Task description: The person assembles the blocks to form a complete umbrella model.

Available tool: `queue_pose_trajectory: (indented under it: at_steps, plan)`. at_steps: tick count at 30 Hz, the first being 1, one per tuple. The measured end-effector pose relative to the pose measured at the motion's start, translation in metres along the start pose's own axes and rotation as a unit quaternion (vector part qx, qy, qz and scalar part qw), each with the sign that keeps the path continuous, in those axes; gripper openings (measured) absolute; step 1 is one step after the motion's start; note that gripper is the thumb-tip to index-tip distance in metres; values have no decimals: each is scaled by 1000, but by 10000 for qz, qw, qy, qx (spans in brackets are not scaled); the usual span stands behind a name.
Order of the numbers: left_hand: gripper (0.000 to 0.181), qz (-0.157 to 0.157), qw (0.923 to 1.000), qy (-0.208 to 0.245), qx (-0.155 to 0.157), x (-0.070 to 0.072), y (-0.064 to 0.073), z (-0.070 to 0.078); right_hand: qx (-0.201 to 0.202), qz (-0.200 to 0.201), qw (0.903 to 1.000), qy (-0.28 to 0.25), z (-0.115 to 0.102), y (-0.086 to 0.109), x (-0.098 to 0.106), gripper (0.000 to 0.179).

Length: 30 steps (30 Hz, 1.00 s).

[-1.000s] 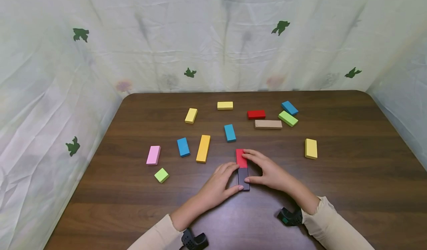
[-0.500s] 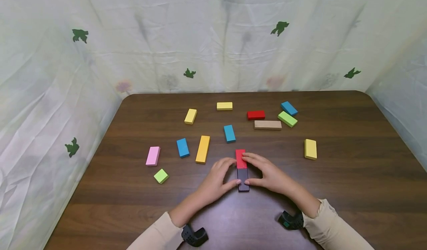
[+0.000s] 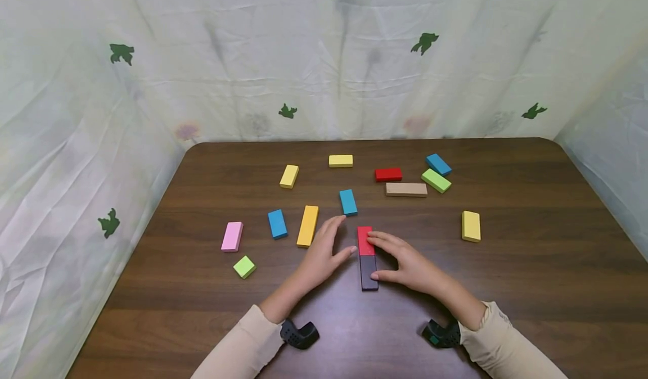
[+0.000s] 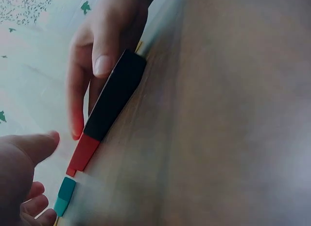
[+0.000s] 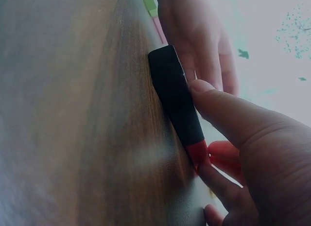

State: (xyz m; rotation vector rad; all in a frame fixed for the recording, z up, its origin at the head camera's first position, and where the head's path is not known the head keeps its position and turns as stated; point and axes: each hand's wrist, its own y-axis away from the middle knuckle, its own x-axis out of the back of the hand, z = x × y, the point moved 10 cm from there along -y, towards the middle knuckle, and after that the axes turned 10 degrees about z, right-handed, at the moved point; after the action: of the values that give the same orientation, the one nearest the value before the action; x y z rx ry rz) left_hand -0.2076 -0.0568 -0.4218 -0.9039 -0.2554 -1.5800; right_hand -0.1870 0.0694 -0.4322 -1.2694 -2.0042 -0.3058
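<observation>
Red rectangular block (image 3: 363, 242): smooth, bright, flat-topped; lying flat on the brown wood-grain worktop (image 3: 547, 289).
Dark purple-grey rectangular block (image 3: 367, 267): smooth, flat, meeting the red one end to end on the person's side.
Long axes: aligned in one line, pointing almost straight away from the person, red end farthest.
Right hand (image 3: 409, 260): grip parted, enclosing nothing; thumb touches the dark block, fingertips the red.
Left hand (image 3: 320, 257): grip spread, holding nothing, beside the red block.
</observation>
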Motion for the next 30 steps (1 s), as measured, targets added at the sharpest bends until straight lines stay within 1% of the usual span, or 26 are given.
queue_pose_trajectory:
  at_steps: [4,14,21,26,30]
  plan:
    - [65,89,9999,-43,105,0,-9,-3,68,33,10000,14,0,0,1,70]
    - [65,330,9982,135,482,-3,-27,-17,135,48,9999,63,-1,0,1,70]
    - [64,443,9965,222,676,-4,-38,-26,131,60,9999,57,-1,-1,1,69]
    - [64,499,9949,299,822,-4,-45,-33,136,61,9999,76,-1,0,1,69]
    - [66,431,9942,287,941,-5,-50,-39,85,23,9999,100,-1,0,0,69]
